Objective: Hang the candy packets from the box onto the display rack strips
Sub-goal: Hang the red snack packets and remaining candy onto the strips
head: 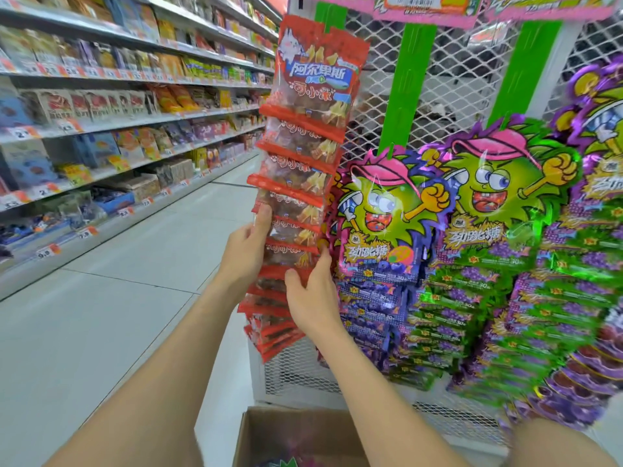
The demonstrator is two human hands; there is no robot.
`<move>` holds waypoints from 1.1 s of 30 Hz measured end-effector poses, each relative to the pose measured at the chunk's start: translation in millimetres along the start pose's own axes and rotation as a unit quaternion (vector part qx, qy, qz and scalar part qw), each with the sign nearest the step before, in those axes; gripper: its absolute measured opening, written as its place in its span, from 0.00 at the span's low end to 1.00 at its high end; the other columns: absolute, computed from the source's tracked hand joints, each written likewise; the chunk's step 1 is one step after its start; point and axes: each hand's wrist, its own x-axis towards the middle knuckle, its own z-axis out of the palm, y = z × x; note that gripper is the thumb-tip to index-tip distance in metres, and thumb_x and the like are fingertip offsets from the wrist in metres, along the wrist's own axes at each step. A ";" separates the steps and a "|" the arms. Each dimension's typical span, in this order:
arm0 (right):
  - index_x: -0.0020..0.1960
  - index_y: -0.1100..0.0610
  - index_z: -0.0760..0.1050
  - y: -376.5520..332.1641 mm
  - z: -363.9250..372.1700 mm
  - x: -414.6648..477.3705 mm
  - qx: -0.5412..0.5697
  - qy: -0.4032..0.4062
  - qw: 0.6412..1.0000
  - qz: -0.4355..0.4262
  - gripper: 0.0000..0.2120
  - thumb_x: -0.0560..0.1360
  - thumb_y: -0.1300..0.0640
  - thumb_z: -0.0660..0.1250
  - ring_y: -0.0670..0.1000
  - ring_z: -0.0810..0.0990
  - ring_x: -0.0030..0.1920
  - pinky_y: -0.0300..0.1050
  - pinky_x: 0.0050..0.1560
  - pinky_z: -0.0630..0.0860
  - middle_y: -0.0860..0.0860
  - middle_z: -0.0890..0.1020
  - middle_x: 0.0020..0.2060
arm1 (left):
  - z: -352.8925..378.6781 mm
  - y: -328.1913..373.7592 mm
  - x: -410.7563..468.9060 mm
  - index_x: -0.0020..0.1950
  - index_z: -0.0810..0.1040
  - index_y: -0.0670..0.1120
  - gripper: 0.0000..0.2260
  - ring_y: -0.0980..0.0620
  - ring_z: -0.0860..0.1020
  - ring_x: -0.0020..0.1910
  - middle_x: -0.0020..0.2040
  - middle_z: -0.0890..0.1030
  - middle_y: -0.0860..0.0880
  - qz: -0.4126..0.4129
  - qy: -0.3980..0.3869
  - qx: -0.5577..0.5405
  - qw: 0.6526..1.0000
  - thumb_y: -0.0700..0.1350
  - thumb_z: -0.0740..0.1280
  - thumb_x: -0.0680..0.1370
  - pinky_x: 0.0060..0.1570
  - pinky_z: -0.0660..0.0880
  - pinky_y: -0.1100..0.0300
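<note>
1. Red glossy packets [303,156] hang in an overlapping column between the two hands, at the rack's left edge.
2. Left hand [246,251] pinches the column's left edge, thumb on the front; right hand [313,298] grips its right edge slightly lower (fingers tucked behind).
3. Crinkly green-and-purple packets [488,230] hang just beside, on flat green strips [409,85] against white wire mesh [438,62].
4. Cardboard box [269,429] sits open below the forearms.

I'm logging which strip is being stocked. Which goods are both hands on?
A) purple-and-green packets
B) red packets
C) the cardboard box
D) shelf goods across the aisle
B: the left hand and right hand both grip the hanging column of red packets, while the purple-and-green packets hang untouched beside it.
</note>
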 end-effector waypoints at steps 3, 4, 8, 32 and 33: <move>0.84 0.56 0.50 1.9 2.5 -10.3 -0.036 0.024 0.999 -0.027 0.36 0.83 0.47 0.63 0.55 0.60 0.80 0.59 0.80 0.57 0.53 0.61 0.81 | -3.1 -0.4 -2.8 0.51 0.85 0.39 0.44 0.44 0.87 0.44 0.45 0.89 0.44 -0.010 0.033 -0.021 0.999 0.80 0.57 0.75 0.47 0.82 0.46; 0.83 0.56 0.52 2.2 3.2 -15.2 -0.034 0.031 0.998 -0.043 0.35 0.83 0.48 0.64 0.55 0.61 0.79 0.58 0.80 0.58 0.53 0.63 0.80 | -2.7 0.2 -5.2 0.52 0.87 0.41 0.40 0.47 0.88 0.44 0.44 0.89 0.47 -0.010 0.035 -0.034 0.999 0.77 0.58 0.77 0.46 0.84 0.50; 0.81 0.53 0.56 10.7 -2.4 -29.8 0.024 0.045 0.996 -0.077 0.33 0.82 0.50 0.67 0.49 0.66 0.75 0.38 0.72 0.61 0.49 0.67 0.75 | 3.5 0.4 -11.5 0.54 0.87 0.46 0.36 0.52 0.88 0.43 0.45 0.89 0.51 -0.015 0.016 -0.048 0.999 0.76 0.57 0.77 0.42 0.83 0.60; 0.30 0.59 0.75 351.3 16.2 -138.0 -0.107 -0.208 0.893 0.385 0.09 0.64 0.55 0.62 0.55 0.78 0.34 0.45 0.33 0.72 0.56 0.78 0.28 | 102.0 -312.7 -160.9 0.44 0.83 0.43 0.18 0.41 0.83 0.51 0.46 0.86 0.42 -0.210 -0.361 0.383 0.824 0.57 0.64 0.75 0.47 0.75 0.56; 0.32 0.59 0.75 330.9 12.3 -146.7 -0.123 -0.221 0.884 0.393 0.07 0.68 0.58 0.64 0.55 0.77 0.34 0.43 0.30 0.69 0.58 0.77 0.31 | 105.6 -333.1 -169.9 0.44 0.82 0.43 0.17 0.40 0.84 0.52 0.45 0.85 0.42 -0.243 -0.370 0.391 0.807 0.57 0.65 0.76 0.45 0.74 0.56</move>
